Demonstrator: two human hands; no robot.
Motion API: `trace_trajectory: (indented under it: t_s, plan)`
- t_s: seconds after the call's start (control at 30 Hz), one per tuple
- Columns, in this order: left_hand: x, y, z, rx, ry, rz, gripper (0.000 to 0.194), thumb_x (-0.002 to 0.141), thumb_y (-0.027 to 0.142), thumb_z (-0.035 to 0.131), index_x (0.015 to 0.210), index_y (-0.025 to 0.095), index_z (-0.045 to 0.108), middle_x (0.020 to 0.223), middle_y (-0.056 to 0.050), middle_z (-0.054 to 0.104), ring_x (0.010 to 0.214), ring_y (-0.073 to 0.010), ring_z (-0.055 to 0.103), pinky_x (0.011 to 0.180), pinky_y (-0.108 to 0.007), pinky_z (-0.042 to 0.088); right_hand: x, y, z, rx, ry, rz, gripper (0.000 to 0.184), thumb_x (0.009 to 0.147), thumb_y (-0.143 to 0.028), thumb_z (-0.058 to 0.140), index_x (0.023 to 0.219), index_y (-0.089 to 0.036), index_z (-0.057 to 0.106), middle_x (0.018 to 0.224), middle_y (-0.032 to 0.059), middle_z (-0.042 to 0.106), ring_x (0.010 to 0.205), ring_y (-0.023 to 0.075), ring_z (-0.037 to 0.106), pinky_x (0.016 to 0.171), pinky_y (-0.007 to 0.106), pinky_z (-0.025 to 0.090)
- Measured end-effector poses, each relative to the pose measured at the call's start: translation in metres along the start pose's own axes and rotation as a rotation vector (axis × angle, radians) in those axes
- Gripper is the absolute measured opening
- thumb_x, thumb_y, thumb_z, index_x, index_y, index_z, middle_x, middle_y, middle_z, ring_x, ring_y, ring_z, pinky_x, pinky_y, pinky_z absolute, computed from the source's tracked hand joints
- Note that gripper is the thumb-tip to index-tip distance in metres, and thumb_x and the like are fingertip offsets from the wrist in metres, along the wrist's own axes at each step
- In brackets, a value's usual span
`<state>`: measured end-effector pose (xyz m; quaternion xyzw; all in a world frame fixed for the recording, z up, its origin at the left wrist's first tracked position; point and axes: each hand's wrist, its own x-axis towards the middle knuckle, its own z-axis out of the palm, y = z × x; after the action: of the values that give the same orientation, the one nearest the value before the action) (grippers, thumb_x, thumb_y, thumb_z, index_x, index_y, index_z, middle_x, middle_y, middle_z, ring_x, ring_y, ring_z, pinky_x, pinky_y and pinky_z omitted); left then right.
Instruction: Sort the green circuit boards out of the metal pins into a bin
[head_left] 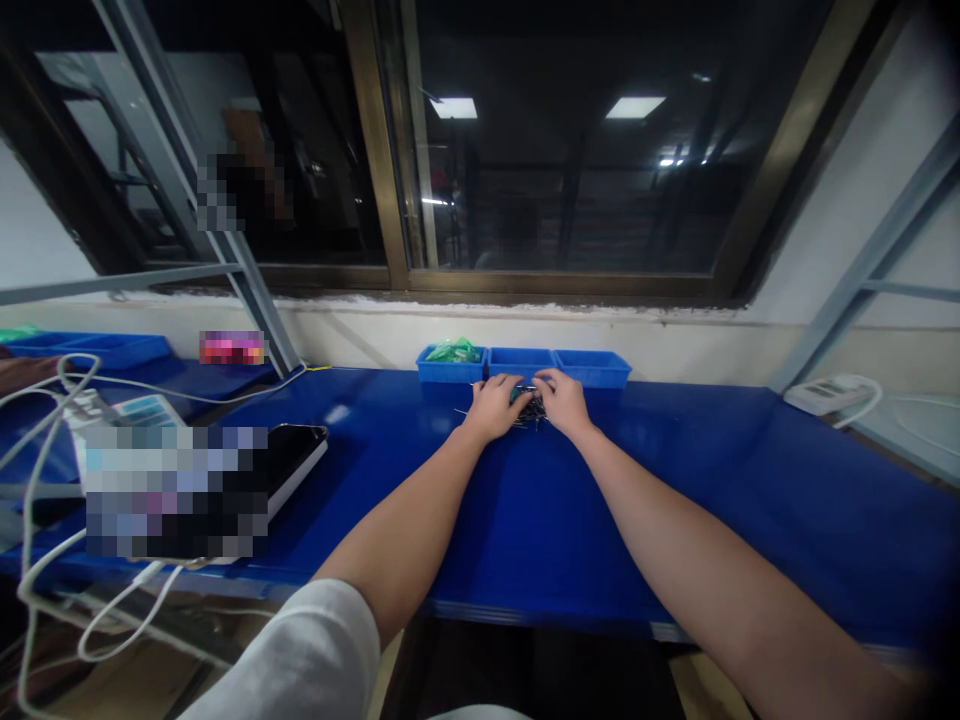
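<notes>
On the blue table, my two hands meet around a small pile of thin, dark and silvery metal pieces, too small to name exactly. My left hand curls at the pile's left side, its thumb and fingers bent over the pieces. A bit of green shows by its fingertips. From the right, my right hand has its fingers bent inward onto the same pieces. Just behind the hands stands a row of joined blue bins. Green plastic bags fill the left bin. The fingertips are partly hidden.
A phone-like black device lies at left, with white cables looping beside it. More blue bins stand far left. A white power strip is at far right. Metal posts and a window bound the back.
</notes>
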<state>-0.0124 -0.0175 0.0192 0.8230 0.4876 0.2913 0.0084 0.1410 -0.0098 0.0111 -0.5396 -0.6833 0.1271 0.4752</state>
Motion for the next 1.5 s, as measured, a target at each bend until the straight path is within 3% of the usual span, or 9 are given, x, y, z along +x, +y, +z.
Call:
trace_trajectory:
  t_s: [0.3, 0.7, 0.9, 1.1, 1.27, 1.4, 1.5]
  plan:
    - [0.003, -0.002, 0.000, -0.123, 0.005, 0.049, 0.019, 0.086, 0.030, 0.045, 0.092, 0.022, 0.061, 0.097, -0.002, 0.066, 0.098, -0.0177, 0.056, 0.092, -0.034, 0.030, -0.003, -0.011, 0.003, 0.099, -0.064, -0.015, 0.031, 0.082, -0.043, 0.044, 0.094, -0.018, 0.058, 0.054, -0.0010, 0.059, 0.053, 0.0139, 0.058, 0.059, 0.024, 0.044]
    - [0.004, -0.006, -0.003, 0.007, 0.000, -0.042, 0.033, 0.090, 0.034, 0.034, 0.081, 0.020, 0.062, 0.086, -0.004, 0.068, 0.086, -0.0183, 0.060, 0.084, -0.032, 0.031, -0.002, -0.002, 0.004, 0.123, -0.093, -0.022, 0.029, 0.078, -0.042, 0.048, 0.071, -0.016, 0.059, 0.058, 0.0021, 0.062, 0.053, 0.0130, 0.057, 0.059, 0.025, 0.044]
    - [0.005, -0.009, -0.003, 0.049, -0.016, -0.054, 0.034, 0.090, 0.035, 0.034, 0.078, 0.020, 0.062, 0.079, -0.004, 0.068, 0.081, -0.0191, 0.060, 0.082, -0.034, 0.030, 0.001, -0.001, 0.003, 0.398, -0.044, 0.032, 0.026, 0.065, -0.040, 0.063, 0.074, -0.015, 0.060, 0.063, 0.0028, 0.063, 0.058, 0.0141, 0.059, 0.057, 0.025, 0.045]
    - [0.005, -0.009, -0.004, 0.006, -0.013, -0.020, 0.039, 0.090, 0.039, 0.033, 0.073, 0.020, 0.063, 0.075, -0.003, 0.067, 0.078, -0.0178, 0.060, 0.080, -0.032, 0.031, 0.002, 0.005, 0.001, 0.682, -0.080, 0.175, 0.027, 0.060, -0.040, 0.066, 0.067, -0.014, 0.062, 0.059, 0.0039, 0.062, 0.044, 0.0101, 0.048, 0.038, 0.021, 0.033]
    - [0.003, -0.009, -0.009, -0.062, 0.080, -0.075, 0.044, 0.090, 0.045, 0.029, 0.082, 0.020, 0.065, 0.086, -0.004, 0.068, 0.085, -0.0178, 0.059, 0.079, -0.030, 0.033, 0.006, 0.007, -0.005, 0.689, 0.030, 0.188, 0.026, 0.064, -0.040, 0.062, 0.061, -0.014, 0.061, 0.055, 0.0041, 0.062, 0.045, 0.0106, 0.050, 0.041, 0.022, 0.034]
    - [0.003, -0.016, -0.011, -0.077, 0.231, -0.246, 0.040, 0.091, 0.041, 0.029, 0.090, 0.020, 0.063, 0.092, -0.004, 0.067, 0.090, -0.0181, 0.058, 0.079, -0.029, 0.034, 0.010, 0.015, -0.013, 0.530, 0.216, 0.217, 0.034, 0.069, -0.047, 0.056, 0.056, -0.016, 0.060, 0.049, 0.0024, 0.059, 0.049, 0.0131, 0.054, 0.050, 0.024, 0.039]
    - [0.004, -0.021, -0.010, -0.091, 0.277, -0.318, 0.033, 0.090, 0.036, 0.034, 0.089, 0.020, 0.063, 0.091, -0.004, 0.068, 0.092, -0.0192, 0.058, 0.080, -0.030, 0.034, 0.012, 0.022, -0.016, 0.342, 0.348, 0.269, 0.047, 0.073, -0.057, 0.048, 0.049, -0.018, 0.056, 0.040, 0.0006, 0.053, 0.047, 0.0146, 0.053, 0.054, 0.027, 0.040]
